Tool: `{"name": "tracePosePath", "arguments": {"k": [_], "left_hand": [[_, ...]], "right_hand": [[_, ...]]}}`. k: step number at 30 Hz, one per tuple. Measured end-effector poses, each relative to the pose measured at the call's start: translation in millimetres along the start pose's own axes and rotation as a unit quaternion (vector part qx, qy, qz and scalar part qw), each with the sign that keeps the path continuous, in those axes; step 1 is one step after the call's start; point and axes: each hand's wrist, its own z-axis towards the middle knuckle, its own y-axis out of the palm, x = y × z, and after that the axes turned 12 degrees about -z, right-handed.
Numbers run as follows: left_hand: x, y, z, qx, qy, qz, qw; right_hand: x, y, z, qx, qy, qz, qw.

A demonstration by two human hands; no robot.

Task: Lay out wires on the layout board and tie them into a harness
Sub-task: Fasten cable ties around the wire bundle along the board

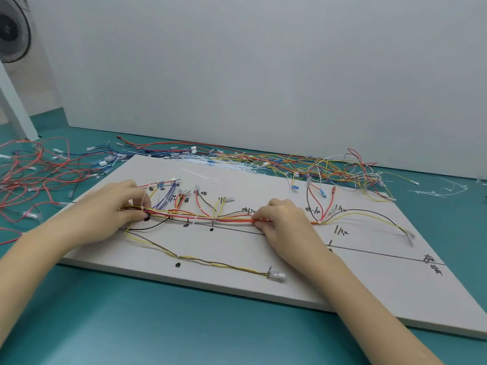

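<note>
**Both hands hold the trunk bundle along the board's line**

Head view: the left hand (pixel 123 206) pinches the wire bundle (pixel 210 218) at its left end, and the right hand (pixel 279 219) pinches it midway, probably to keep the strands together and straight on the layout board (pixel 342 280) for the next tie. White cable ties (pixel 193 221) already cinch several points. Loose wires (pixel 39 177) lie on the green table (pixel 105 312) beyond.

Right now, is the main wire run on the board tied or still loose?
Partly tied. White ties cinch the wire bundle at several points along the layout board; both hands, left and right, pinch it.
</note>
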Motion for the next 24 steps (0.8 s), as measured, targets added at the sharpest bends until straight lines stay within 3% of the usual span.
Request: {"name": "tracePosePath", "arguments": {"k": [4,7,13,16,19,22,24], "left_hand": [[1.5,-1.0,0.7,0.013,0.013,-0.028,0.999],[2.5,0.7,-0.2,0.026,0.016,-0.012,0.999],[5.7,-2.7,-0.5,0.035,0.003,-0.071,0.997],[11.5,-23.3,7.8,0.099,0.003,-0.127,0.987],[25.6,-36.9,20.6,0.135,0.002,-0.116,0.984],[53.0,-39.2,35.9,0.205,0.05,-0.101,0.972],[75.9,-38.1,44.4,0.241,0.093,-0.113,0.959]], "right_hand": [[-0.1,-11.0,3.9,0.109,0.026,0.118,0.987],[-5.5,-14.9,6.0,0.171,0.008,0.107,0.979],[-0.4,-8.1,1.3,0.123,0.01,0.103,0.987],[-6.3,-5.6,1.7,0.099,-0.002,0.123,0.988],[-12.9,-7.0,6.9,0.112,-0.001,0.108,0.988],[-9.0,-12.0,8.7,0.125,0.013,0.073,0.989],[-3.1,-20.3,7.7,0.118,0.032,0.111,0.986]]}}
